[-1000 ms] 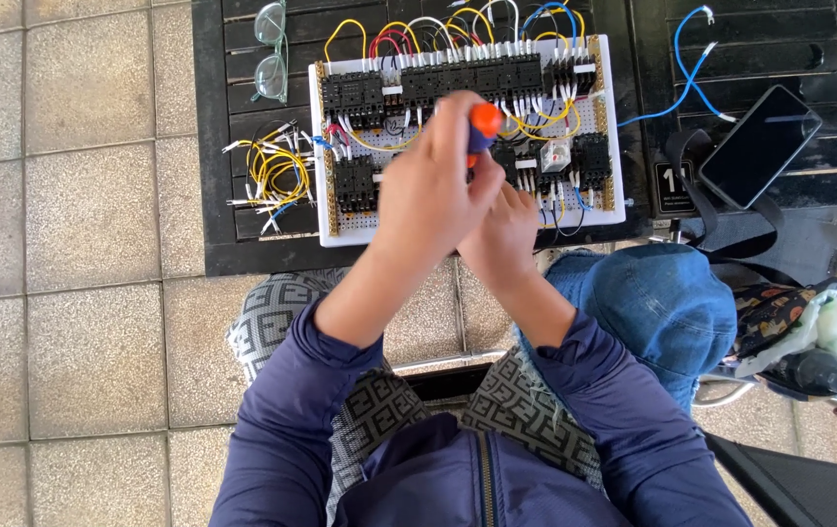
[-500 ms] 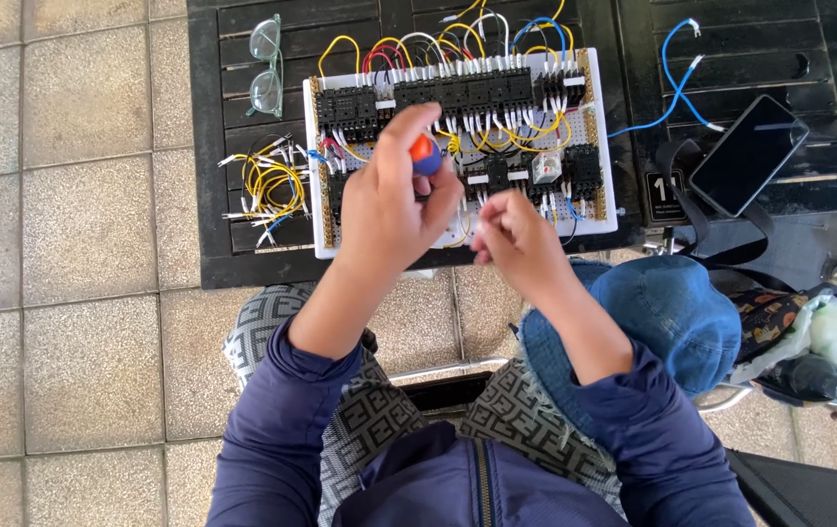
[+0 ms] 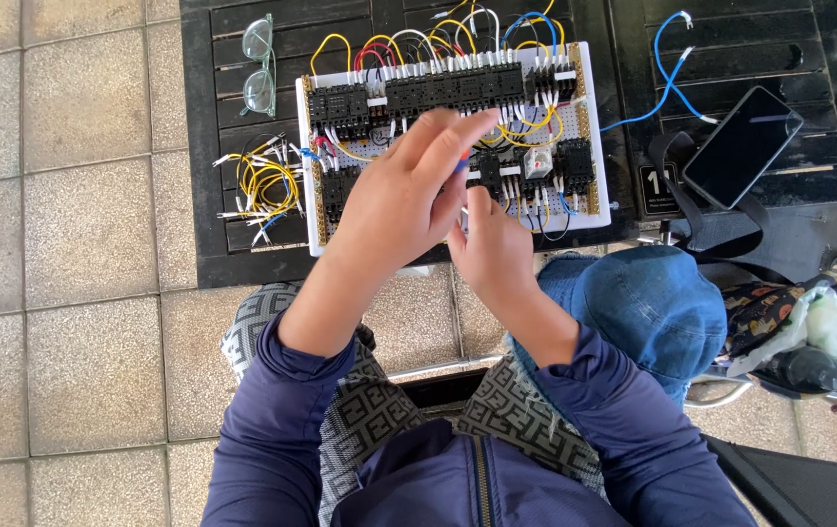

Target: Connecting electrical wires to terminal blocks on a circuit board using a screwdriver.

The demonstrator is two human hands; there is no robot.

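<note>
Slats of dark wood make up the tabletop (image 3: 223, 146), which fills the upper half of the view above a floor of pale stone tiles (image 3: 77, 224). At the centre lies a white wiring board (image 3: 589, 210), crowded with black terminal blocks and looped yellow, red, white and blue wires. The left hand (image 3: 404, 200) hovers over the board's middle with fingers half curled around a small orange-tipped screwdriver (image 3: 461, 164), mostly hidden. The right hand (image 3: 492, 244), at 4 o'clock from the left, presses its fingertips to the board; whether it holds anything cannot be told. At 9 o'clock from the board lies a bundle of loose yellow wires (image 3: 262, 185), at 11 o'clock clear glasses (image 3: 260, 63), at 3 o'clock a dark phone (image 3: 740, 146). A blue hat (image 3: 643, 312) rests at 5 o'clock.
</note>
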